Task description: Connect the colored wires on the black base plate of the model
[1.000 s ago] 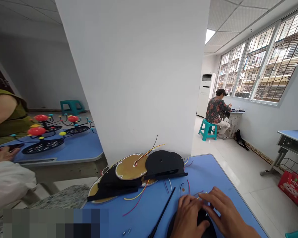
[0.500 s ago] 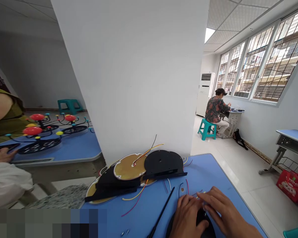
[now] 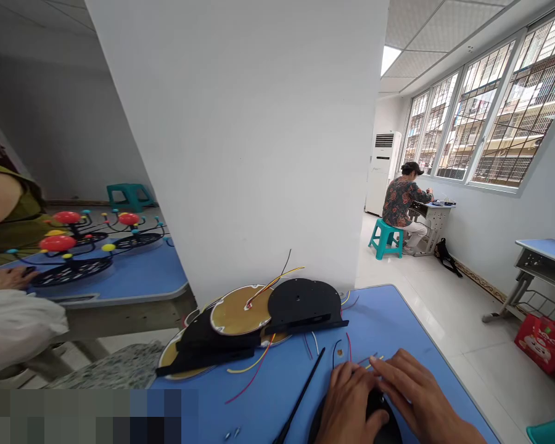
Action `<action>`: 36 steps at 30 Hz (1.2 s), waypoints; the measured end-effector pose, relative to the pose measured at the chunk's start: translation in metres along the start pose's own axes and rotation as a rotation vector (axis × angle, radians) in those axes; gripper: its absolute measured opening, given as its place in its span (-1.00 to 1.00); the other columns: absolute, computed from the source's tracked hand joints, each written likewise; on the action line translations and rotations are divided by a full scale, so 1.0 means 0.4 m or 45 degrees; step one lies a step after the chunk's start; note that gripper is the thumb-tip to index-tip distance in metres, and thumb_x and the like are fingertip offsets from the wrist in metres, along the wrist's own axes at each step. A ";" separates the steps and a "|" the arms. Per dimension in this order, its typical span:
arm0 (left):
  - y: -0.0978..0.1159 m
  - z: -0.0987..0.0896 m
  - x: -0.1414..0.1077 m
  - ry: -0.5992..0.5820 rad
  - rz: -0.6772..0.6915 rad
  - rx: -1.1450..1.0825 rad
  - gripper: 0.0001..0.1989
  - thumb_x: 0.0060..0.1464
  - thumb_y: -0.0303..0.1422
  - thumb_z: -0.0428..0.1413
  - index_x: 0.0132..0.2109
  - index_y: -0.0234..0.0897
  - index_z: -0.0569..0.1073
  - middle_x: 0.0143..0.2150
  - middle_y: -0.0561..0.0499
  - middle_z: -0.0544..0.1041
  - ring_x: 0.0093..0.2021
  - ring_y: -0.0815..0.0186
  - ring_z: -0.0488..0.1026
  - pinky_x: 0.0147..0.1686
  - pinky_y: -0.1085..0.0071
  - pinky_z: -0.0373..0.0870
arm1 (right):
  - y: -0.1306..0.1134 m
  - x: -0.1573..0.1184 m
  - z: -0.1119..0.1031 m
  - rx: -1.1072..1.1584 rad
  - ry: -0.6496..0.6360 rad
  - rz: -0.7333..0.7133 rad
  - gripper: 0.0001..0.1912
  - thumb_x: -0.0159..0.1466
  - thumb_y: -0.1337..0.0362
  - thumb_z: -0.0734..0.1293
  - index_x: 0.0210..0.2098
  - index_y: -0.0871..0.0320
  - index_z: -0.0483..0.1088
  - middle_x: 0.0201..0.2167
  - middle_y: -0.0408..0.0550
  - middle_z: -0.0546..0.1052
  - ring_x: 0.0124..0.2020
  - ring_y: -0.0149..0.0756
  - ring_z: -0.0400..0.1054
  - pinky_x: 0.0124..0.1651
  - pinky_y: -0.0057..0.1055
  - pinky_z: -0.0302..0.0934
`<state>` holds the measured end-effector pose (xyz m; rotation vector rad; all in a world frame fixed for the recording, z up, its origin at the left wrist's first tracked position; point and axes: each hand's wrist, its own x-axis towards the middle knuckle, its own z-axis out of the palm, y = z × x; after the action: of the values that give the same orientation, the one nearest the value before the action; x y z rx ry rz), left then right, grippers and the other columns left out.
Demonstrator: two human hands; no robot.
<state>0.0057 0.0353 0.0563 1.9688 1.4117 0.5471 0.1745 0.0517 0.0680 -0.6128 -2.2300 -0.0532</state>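
At the near edge of the blue table (image 3: 374,308), my left hand (image 3: 349,404) presses on a black round part (image 3: 387,425), its fingers bent and close together. Beside it my right hand (image 3: 414,391) reaches over the same part from the right, fingertips near the left hand's fingers. What the fingertips pinch, if anything, is hidden. Thin coloured wires (image 3: 349,348) stick out beyond the hands. To the left lies a black screwdriver-like tool (image 3: 300,398), with small screws (image 3: 234,433) near it. Tan discs (image 3: 240,311) with wires and black plates (image 3: 305,302) are piled behind.
A white pillar (image 3: 259,154) rises behind the table. On the left table (image 3: 134,271) stand models with red balls (image 3: 58,243), near another person's hand (image 3: 4,277). A person (image 3: 400,200) sits on a green stool (image 3: 386,239) at the back right.
My hands stay nearly in place over the black part. At the left, the other person's hand and sleeve have shifted slightly.
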 end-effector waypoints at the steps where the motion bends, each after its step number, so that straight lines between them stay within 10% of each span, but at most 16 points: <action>1: 0.001 -0.002 0.000 -0.001 0.001 -0.005 -0.64 -0.07 -0.44 0.18 -0.05 -0.26 0.51 0.02 0.00 0.55 0.11 0.16 0.32 0.27 0.13 0.06 | -0.001 0.001 -0.009 0.035 -0.046 -0.002 -0.61 0.52 0.31 0.08 0.30 0.08 0.18 -0.20 -0.01 0.58 -0.24 -0.28 0.46 -0.09 -0.35 0.41; 7: 0.005 -0.007 -0.001 0.002 0.009 -0.010 -0.58 -0.09 -0.48 0.15 -0.01 -0.19 0.49 0.02 0.03 0.55 0.12 0.16 0.31 0.28 0.12 0.05 | -0.020 0.020 -0.024 0.137 -0.135 0.106 -0.77 0.51 0.26 0.13 0.01 0.07 0.38 -0.37 -0.10 0.53 -0.39 -0.33 0.38 -0.32 -0.47 0.36; 14: -0.010 0.005 -0.001 0.062 0.058 -0.017 -0.67 -0.08 -0.46 0.15 -0.09 -0.21 0.51 -0.05 0.04 0.56 0.06 0.18 0.34 0.22 0.14 0.12 | -0.026 0.035 0.004 -0.093 0.207 0.043 -0.79 0.48 0.21 0.21 -0.26 0.11 0.38 -0.57 -0.18 0.44 -0.58 -0.40 0.27 -0.52 -0.48 0.21; 28: -0.001 0.005 -0.004 0.103 0.067 -0.014 -0.70 -0.09 -0.53 0.17 -0.15 -0.19 0.51 -0.08 0.04 0.57 0.04 0.18 0.37 0.23 0.10 0.16 | -0.026 0.012 0.017 -0.080 0.286 0.275 -0.76 0.45 0.16 0.25 -0.29 0.10 0.42 -0.54 -0.17 0.48 -0.59 -0.39 0.32 -0.55 -0.49 0.27; 31: -0.011 -0.003 -0.007 0.259 0.160 -0.113 -0.64 -0.05 -0.55 0.13 -0.08 -0.15 0.51 0.00 0.01 0.55 0.09 0.16 0.38 0.25 0.08 0.19 | -0.019 -0.001 -0.008 -0.031 0.346 0.382 -0.79 0.45 0.15 0.25 -0.26 0.09 0.42 -0.51 -0.15 0.48 -0.54 -0.36 0.39 -0.50 -0.48 0.33; 36: -0.067 -0.020 -0.072 0.934 0.333 -0.143 -0.79 0.23 -0.35 0.03 -0.06 -0.06 0.51 -0.06 0.00 0.59 0.01 0.19 0.45 0.06 0.22 0.39 | -0.028 -0.068 -0.105 0.062 0.364 0.386 -0.87 0.46 0.27 0.18 -0.10 0.03 0.36 -0.34 -0.02 0.51 -0.35 -0.20 0.48 -0.33 -0.37 0.43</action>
<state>-0.0273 0.0159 0.0441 1.9549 1.4760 1.5520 0.2139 0.0210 0.0784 -0.8534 -1.8399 0.0641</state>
